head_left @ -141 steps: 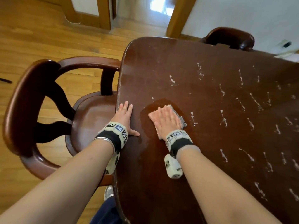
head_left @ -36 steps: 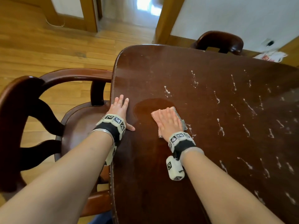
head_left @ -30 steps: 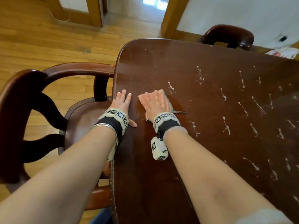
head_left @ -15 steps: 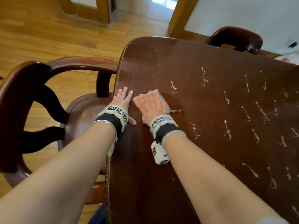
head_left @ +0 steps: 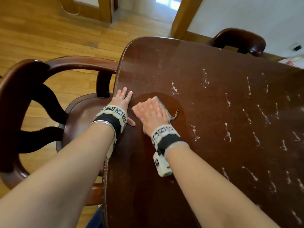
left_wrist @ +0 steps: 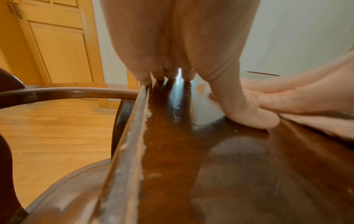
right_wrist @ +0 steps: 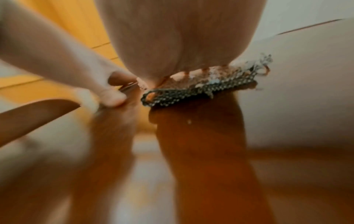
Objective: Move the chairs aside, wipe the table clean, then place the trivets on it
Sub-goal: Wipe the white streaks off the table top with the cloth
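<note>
My right hand (head_left: 150, 111) lies flat on a grey-and-pink cleaning cloth (head_left: 162, 105) and presses it onto the dark wooden table (head_left: 213, 145). A wet patch (head_left: 174, 102) surrounds the cloth. In the right wrist view the cloth (right_wrist: 201, 89) shows its speckled grey edge under my palm. My left hand (head_left: 122, 100) rests flat on the table's left edge, fingers straight; in the left wrist view its fingertips (left_wrist: 168, 75) touch the wood. White streaks (head_left: 228, 134) cover the table to the right. One dark wooden armchair (head_left: 32, 102) stands at the left edge, another chair (head_left: 236, 40) at the far side.
Light wooden floor (head_left: 49, 35) lies to the left, with a doorway (head_left: 161, 7) beyond the table's far corner. A white wall (head_left: 246, 14) runs behind the far chair. Some paper (head_left: 294, 60) lies at the far right edge.
My right hand slid the cloth left toward my left hand, then a little to the right again. The left hand stayed at the table edge. The view shifted slightly.
</note>
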`<state>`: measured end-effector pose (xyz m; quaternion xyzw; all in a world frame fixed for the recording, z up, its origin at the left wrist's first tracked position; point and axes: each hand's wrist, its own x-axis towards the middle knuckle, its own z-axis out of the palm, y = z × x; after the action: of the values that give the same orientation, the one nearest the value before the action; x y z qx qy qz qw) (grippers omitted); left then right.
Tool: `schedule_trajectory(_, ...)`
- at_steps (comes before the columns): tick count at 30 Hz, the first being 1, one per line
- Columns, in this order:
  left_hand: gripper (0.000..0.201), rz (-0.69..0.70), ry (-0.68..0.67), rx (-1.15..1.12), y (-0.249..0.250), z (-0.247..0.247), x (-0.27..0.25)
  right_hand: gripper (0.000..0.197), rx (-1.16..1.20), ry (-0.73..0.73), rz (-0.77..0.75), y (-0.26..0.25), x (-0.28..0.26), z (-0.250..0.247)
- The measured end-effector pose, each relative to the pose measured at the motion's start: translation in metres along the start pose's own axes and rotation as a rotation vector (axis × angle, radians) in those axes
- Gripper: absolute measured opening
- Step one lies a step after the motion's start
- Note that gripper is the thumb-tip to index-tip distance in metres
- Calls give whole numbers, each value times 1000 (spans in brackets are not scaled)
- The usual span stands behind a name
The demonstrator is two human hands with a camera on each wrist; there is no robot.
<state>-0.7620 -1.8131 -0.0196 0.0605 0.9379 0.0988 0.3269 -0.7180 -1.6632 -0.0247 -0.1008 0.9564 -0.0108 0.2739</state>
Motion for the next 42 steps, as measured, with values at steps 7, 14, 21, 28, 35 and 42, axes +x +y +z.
schedule_trajectory(7,136,-61,-16,17,8,-4,1,70,-58,-87,121,71,-24,-3)
schedule_trajectory(14,137,-155,14,8,36,-5,16,67,30,8,-36,38,-3,-1)
schedule_trajectory(21,129,-85,7,13,34,-26,37,69,152,15,259,96,4,-13)
schedule_trajectory(28,127,-104,73,-47,38,-44,69,66,110,78,134,109,18,5)
schedule_trajectory(35,137,-104,50,10,31,-57,92,70,253,97,339,134,88,-48)
schedule_trajectory(42,139,-94,47,19,28,-57,95,60,75,67,45,92,87,-48)
